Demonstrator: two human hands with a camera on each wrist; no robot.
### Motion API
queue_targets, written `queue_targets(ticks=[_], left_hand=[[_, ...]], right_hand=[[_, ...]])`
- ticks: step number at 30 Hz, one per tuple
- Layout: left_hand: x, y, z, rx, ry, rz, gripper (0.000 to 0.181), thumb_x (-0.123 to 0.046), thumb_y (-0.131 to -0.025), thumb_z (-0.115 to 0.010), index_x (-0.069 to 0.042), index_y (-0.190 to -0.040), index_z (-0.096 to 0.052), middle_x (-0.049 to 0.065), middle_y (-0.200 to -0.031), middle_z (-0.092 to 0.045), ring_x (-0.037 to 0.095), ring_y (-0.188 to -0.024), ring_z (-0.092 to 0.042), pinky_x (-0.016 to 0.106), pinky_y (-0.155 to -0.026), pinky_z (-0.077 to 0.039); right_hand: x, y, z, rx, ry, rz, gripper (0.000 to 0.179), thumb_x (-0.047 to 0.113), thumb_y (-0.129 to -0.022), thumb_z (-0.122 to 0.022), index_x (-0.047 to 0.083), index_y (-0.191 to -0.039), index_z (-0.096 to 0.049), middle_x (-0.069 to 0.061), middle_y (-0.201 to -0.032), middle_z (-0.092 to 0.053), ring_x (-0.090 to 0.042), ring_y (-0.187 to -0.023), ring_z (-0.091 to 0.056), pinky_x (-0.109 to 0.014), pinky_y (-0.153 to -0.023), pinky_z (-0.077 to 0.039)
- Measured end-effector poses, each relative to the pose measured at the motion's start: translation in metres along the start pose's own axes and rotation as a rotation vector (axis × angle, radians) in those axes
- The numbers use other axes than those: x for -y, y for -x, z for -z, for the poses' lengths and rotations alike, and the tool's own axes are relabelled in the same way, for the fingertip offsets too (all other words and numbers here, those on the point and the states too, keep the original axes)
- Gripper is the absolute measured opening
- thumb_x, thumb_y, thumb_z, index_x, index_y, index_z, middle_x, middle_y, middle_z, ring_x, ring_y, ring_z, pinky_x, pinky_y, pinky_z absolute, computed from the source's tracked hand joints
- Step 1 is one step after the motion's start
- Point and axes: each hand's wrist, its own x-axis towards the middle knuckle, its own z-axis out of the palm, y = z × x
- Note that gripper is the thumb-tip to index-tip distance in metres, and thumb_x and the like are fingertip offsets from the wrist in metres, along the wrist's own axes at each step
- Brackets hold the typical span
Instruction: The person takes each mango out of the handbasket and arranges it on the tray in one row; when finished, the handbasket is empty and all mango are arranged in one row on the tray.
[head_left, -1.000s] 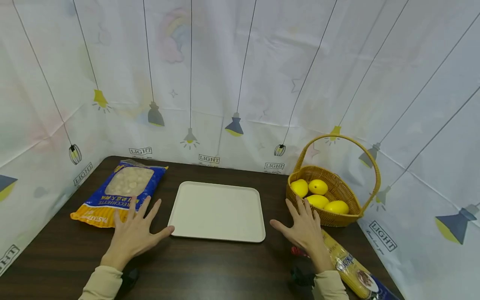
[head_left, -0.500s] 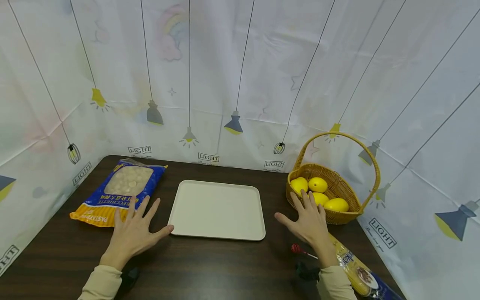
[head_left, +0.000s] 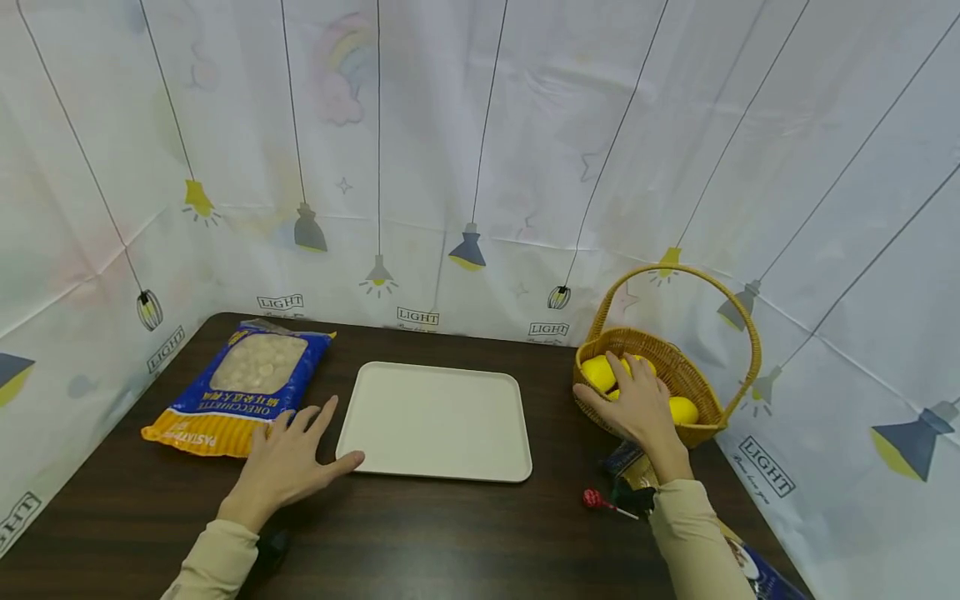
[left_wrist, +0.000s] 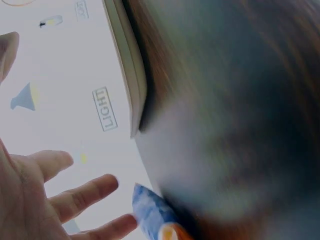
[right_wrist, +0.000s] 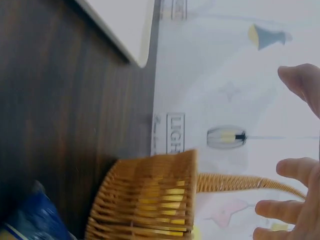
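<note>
My right hand (head_left: 637, 408) hovers over the front rim of a wicker basket (head_left: 693, 387) of yellow lemons (head_left: 682, 410). Its fingers are spread above the fruit and partly hide it. In the right wrist view the fingers stand apart from the basket (right_wrist: 140, 195), with nothing between them. My left hand (head_left: 288, 467), fingers spread and holding nothing, is over the table between the blue and orange pasta bag (head_left: 258, 375) and the white tray (head_left: 438, 421). Its thumb lies by the tray's near left corner in the head view.
A red lollipop (head_left: 592, 498) lies on the dark table (head_left: 450, 533) near the right forearm. Under that forearm is a yellow and blue pasta packet (head_left: 761, 571), partly hidden. A printed curtain (head_left: 480, 167) stands behind the table.
My right hand has moved forward and right, over the lemons, uncovering the lollipop. My left hand has drifted slightly right and back from the pasta bag.
</note>
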Motion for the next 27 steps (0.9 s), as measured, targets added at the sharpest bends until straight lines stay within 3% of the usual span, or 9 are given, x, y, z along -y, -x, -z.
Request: queue_targets(ticks=[4, 8, 17, 22, 27], left_hand=[[-0.007, -0.005, -0.003, 0.052, 0.027, -0.013, 0.11, -0.089, -0.08, -0.045, -0.016, -0.161, -0.026, 0.022, -0.147, -0.051, 0.05, -0.13, -0.05, 0.075, -0.101, -0.038], [-0.01, -0.011, -0.007, 0.122, 0.055, -0.015, 0.115, -0.088, -0.079, -0.049, -0.011, -0.16, -0.026, 0.023, -0.144, -0.053, 0.045, -0.127, -0.053, 0.068, -0.098, -0.046], [-0.013, -0.013, -0.011, 0.228, 0.102, 0.008, 0.118, -0.084, -0.077, -0.058, -0.006, -0.159, -0.026, 0.025, -0.149, -0.047, 0.047, -0.131, -0.047, 0.072, -0.096, -0.044], [-0.012, -0.011, -0.012, 0.246, 0.137, 0.003, 0.117, -0.077, -0.077, -0.065, -0.003, -0.159, -0.026, 0.026, -0.15, -0.043, 0.053, -0.13, -0.045, 0.073, -0.1, -0.041], [-0.012, -0.012, -0.014, 0.251, 0.13, 0.015, 0.114, -0.073, -0.077, -0.069, -0.004, -0.158, -0.027, 0.023, -0.15, -0.043, 0.051, -0.124, -0.048, 0.074, -0.094, -0.043]], right_hand=[[-0.017, -0.022, 0.002, 0.042, 0.02, -0.045, 0.097, 0.076, -0.092, -0.042, 0.008, -0.158, -0.028, -0.031, -0.159, -0.028, -0.054, -0.144, -0.026, -0.077, -0.109, -0.022], [-0.033, -0.039, 0.002, 0.096, 0.029, -0.093, 0.099, 0.078, -0.092, -0.038, 0.006, -0.158, -0.026, -0.035, -0.158, -0.025, -0.06, -0.142, -0.023, -0.08, -0.109, -0.017], [-0.057, -0.059, -0.002, 0.173, 0.017, -0.149, 0.103, 0.078, -0.092, -0.039, 0.003, -0.159, -0.02, -0.04, -0.157, -0.021, -0.065, -0.139, -0.022, -0.08, -0.109, -0.018], [-0.067, -0.065, -0.005, 0.213, 0.047, -0.185, 0.106, 0.081, -0.091, -0.037, 0.002, -0.159, -0.019, -0.043, -0.154, -0.02, -0.069, -0.135, -0.022, -0.08, -0.106, -0.021], [-0.075, -0.069, -0.007, 0.267, 0.059, -0.196, 0.107, 0.082, -0.09, -0.035, 0.002, -0.16, -0.016, -0.047, -0.152, -0.02, -0.071, -0.133, -0.023, -0.081, -0.104, -0.024]])
